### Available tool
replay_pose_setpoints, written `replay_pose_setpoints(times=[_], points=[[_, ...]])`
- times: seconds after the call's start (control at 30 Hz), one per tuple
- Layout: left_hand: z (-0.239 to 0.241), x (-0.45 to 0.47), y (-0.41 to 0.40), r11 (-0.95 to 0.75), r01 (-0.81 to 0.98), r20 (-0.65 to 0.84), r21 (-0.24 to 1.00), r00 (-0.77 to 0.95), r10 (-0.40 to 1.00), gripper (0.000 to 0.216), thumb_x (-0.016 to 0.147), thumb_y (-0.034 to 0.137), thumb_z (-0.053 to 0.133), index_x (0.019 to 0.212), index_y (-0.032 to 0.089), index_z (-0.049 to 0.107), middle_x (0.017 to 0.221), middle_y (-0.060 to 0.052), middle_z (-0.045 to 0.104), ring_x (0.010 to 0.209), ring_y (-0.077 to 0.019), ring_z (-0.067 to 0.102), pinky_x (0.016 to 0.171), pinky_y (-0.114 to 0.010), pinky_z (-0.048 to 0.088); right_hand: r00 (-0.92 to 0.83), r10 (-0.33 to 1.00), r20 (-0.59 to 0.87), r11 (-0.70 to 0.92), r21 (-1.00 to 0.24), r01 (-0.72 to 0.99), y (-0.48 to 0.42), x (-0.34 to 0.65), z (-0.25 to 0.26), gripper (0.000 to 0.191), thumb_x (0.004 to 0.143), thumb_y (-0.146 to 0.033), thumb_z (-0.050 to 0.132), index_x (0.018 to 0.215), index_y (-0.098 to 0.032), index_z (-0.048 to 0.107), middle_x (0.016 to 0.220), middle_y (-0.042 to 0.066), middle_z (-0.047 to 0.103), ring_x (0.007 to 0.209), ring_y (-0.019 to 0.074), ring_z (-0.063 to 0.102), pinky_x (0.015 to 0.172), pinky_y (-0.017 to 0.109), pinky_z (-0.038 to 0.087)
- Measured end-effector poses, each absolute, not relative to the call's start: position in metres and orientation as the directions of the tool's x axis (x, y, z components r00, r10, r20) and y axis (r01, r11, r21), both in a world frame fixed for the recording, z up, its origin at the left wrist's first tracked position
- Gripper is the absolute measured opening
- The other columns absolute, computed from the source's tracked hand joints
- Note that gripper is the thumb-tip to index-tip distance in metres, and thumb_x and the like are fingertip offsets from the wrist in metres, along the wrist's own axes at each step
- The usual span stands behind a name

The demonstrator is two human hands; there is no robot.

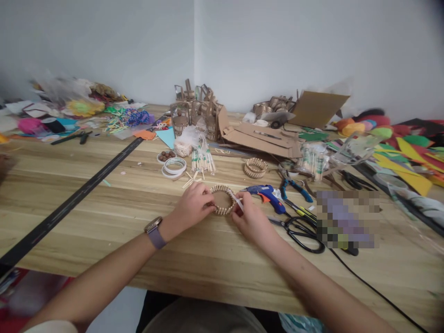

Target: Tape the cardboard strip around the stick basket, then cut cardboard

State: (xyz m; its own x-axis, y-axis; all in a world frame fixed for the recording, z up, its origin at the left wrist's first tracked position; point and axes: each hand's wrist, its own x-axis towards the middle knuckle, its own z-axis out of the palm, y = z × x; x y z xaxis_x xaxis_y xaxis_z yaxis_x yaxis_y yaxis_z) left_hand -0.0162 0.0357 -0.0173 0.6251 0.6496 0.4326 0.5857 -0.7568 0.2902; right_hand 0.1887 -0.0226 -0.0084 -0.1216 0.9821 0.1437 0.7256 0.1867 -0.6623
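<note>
A small round basket (222, 212) of short wooden sticks around a brown base sits on the table in front of me. My left hand (194, 203) is closed on its left side, fingers and thumb at the stick wall. My right hand (250, 217) is at the basket's right side, thumb and fingers pinching a thin white strip (237, 201) that lies against the rim. Exactly what the strip is made of cannot be seen. Right of my hands lie a blue glue gun (266, 192) and black-handled scissors (301, 233).
Blue-handled pliers (294, 187), a second stick ring (255, 168) and white tape rolls (174, 166) lie beyond my hands. Behind are bundled sticks (203, 158), finished little baskets (181, 124) and cardboard (260, 138). A black cable (374, 286) crosses the right front; coloured felt (402, 171) lies right.
</note>
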Motion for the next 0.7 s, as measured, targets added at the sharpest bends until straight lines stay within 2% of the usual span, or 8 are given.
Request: replay_pose_setpoints(times=[0.23,0.37,0.53,0.7], points=[[-0.014,-0.008,0.033,-0.777,0.584,0.463,0.236,0.636,0.618,0.010,0.080,0.022,0.074,0.078,0.017,0.066,0.099,-0.006,0.064,0.104,-0.0253,0.049,0.091,-0.042,0.042,-0.044,0.980,0.196,0.174,-0.714,0.679,-0.017,0.192,-0.014,0.026,0.075,-0.017,0.050,0.098,-0.022,0.038,0.069,-0.003,0.061,0.057,0.0156,0.060,0.054,0.025,0.046],[-0.015,-0.002,0.028,-0.762,0.599,0.418,0.245,0.644,0.641,0.010,0.081,0.023,0.072,0.078,0.018,0.065,0.085,-0.005,0.066,0.107,-0.0276,0.049,0.092,-0.046,0.040,-0.004,0.976,0.217,0.161,-0.710,0.686,-0.015,0.191,-0.017,0.027,0.074,-0.018,0.052,0.097,-0.023,0.039,0.065,-0.004,0.059,0.057,0.0163,0.059,0.053,0.025,0.045],[-0.017,0.005,0.021,-0.722,0.649,0.426,0.238,0.598,0.678,0.013,0.083,0.025,0.068,0.075,0.018,0.062,0.083,-0.006,0.066,0.103,-0.0286,0.049,0.090,-0.048,0.039,0.020,0.984,0.179,0.123,-0.747,0.653,-0.018,0.191,-0.016,0.029,0.073,-0.021,0.055,0.096,-0.023,0.038,0.064,-0.005,0.058,0.055,0.0170,0.060,0.051,0.026,0.046],[-0.017,0.010,0.016,-0.707,0.662,0.446,0.248,0.570,0.690,0.015,0.084,0.024,0.067,0.073,0.018,0.060,0.083,-0.006,0.065,0.101,-0.0280,0.048,0.088,-0.046,0.038,-0.010,0.989,0.145,0.111,-0.714,0.691,-0.030,0.188,-0.015,0.034,0.075,-0.017,0.052,0.104,-0.023,0.036,0.071,-0.004,0.063,0.057,0.0165,0.063,0.054,0.025,0.045]])
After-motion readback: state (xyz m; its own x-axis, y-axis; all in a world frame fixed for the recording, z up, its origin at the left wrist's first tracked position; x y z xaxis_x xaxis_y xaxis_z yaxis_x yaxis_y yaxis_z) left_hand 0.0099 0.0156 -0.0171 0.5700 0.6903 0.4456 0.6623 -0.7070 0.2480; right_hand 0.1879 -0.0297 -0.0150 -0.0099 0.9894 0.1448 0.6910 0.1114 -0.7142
